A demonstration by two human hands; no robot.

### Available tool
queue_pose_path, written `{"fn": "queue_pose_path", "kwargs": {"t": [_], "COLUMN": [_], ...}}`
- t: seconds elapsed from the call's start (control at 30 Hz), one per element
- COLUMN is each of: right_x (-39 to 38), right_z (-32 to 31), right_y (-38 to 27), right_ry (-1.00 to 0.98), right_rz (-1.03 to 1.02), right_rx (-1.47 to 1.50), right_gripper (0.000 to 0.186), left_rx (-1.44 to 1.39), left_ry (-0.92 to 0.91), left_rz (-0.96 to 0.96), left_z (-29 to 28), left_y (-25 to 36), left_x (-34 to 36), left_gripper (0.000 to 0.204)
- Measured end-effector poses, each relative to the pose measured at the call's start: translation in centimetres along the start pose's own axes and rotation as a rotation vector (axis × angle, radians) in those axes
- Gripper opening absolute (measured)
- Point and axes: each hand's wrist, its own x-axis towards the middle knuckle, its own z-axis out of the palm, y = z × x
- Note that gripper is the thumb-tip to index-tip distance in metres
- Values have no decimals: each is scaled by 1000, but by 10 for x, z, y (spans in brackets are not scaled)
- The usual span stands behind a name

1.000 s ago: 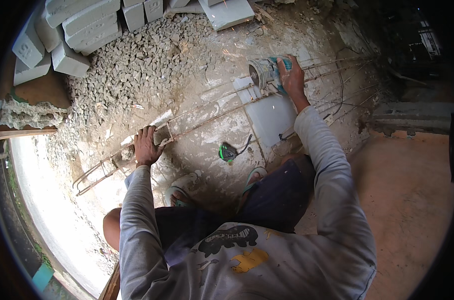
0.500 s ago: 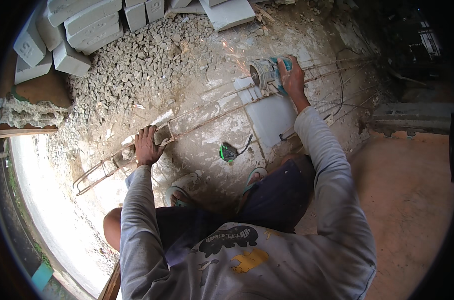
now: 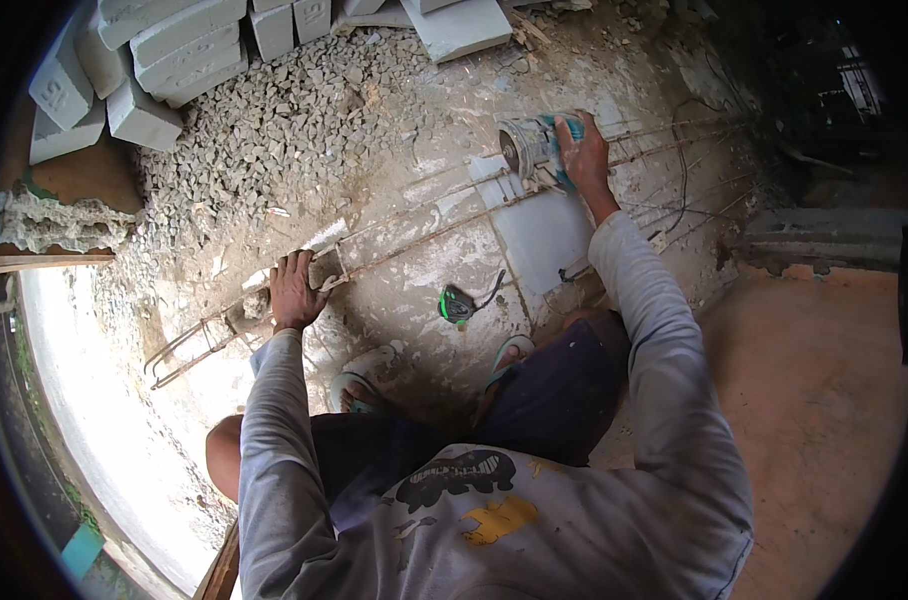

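My right hand [image 3: 584, 160] grips a teal angle grinder [image 3: 532, 145], its disc end resting over the rusty rebar frame [image 3: 424, 235] near a pale sheet [image 3: 539, 240] on the floor. My left hand [image 3: 299, 280] presses with curled fingers on the rebar frame nearer its left end, by a small rubble lump [image 3: 256, 305]. A black and green tape measure [image 3: 457, 305] lies between my arms, near my sandalled feet.
Pale blocks [image 3: 179, 55] are stacked at the upper left beside loose gravel [image 3: 274, 120]. A dark cord [image 3: 679, 190] and more bars cross the floor at right. A concrete step edge [image 3: 804, 240] borders the peach floor [image 3: 794, 420]. A bright paved strip [image 3: 84, 380] runs down the left.
The orange sparks seen above the grinder half a second ago have nearly vanished. Both hands and the grinder have stayed in about the same place.
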Motion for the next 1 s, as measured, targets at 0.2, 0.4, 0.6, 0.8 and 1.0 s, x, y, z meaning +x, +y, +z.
{"fn": "queue_pose_path", "kwargs": {"t": [0.2,0.4,0.6,0.8,1.0], "right_x": [0,2,2,3,3], "right_z": [0,2,4,5,7], "right_y": [-2,1,1,1,4], "right_ry": [-2,-19,-20,-13,10], "right_rz": [-18,0,-15,-30,-37], "right_rx": [5,-4,1,-3,13], "right_gripper": [34,35,36,35,33], "left_rx": [-20,-31,-33,-35,-34], "left_ry": [-26,8,11,24,21], "left_rz": [-15,5,-2,4,14], "left_z": [-2,-2,-3,-1,0], "left_y": [1,2,2,1,0], "left_x": [1,1,0,0,1], "left_gripper": [68,66,63,62,62]}}
